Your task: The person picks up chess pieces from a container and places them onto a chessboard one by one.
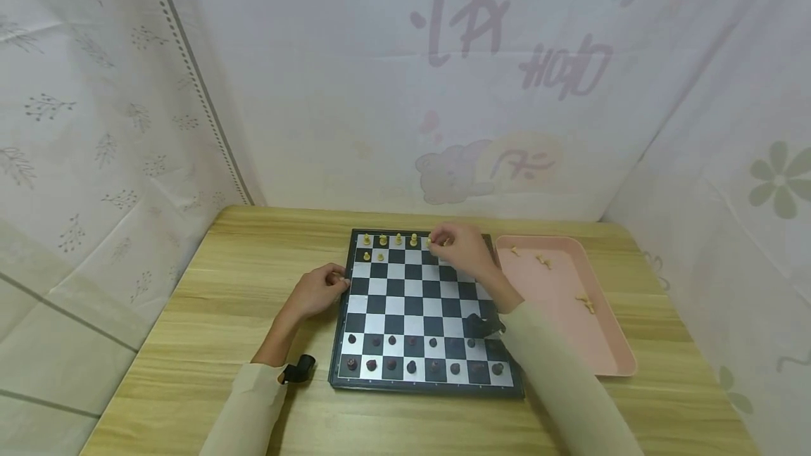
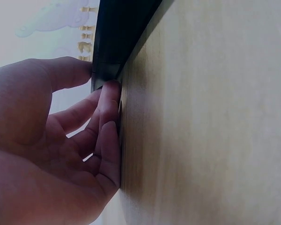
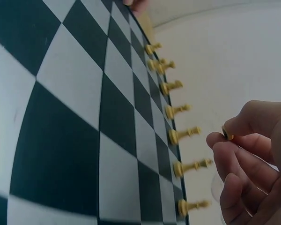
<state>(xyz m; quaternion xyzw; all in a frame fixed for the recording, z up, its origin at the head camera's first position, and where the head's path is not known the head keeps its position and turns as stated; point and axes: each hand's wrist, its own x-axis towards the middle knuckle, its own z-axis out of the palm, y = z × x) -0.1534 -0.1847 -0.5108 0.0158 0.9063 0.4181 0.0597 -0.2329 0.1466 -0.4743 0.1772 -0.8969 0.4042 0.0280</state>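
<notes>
Over far end of chessboard [image 1: 413,306]: piece [image 3: 228,134], seemingly yellow, pinched between right fingers [image 3: 215,139]; left fingers [image 2: 110,101] pinching edge [image 2: 113,42].

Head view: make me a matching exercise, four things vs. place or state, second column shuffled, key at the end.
1. left hand
2. right hand
3. pink tray
4. dark pieces

A. right of the chessboard
B. pinching a yellow piece
C. in the board's two near rows
D. at the board's left edge

Pairs: 1-D, 2-B, 3-A, 4-C
</notes>
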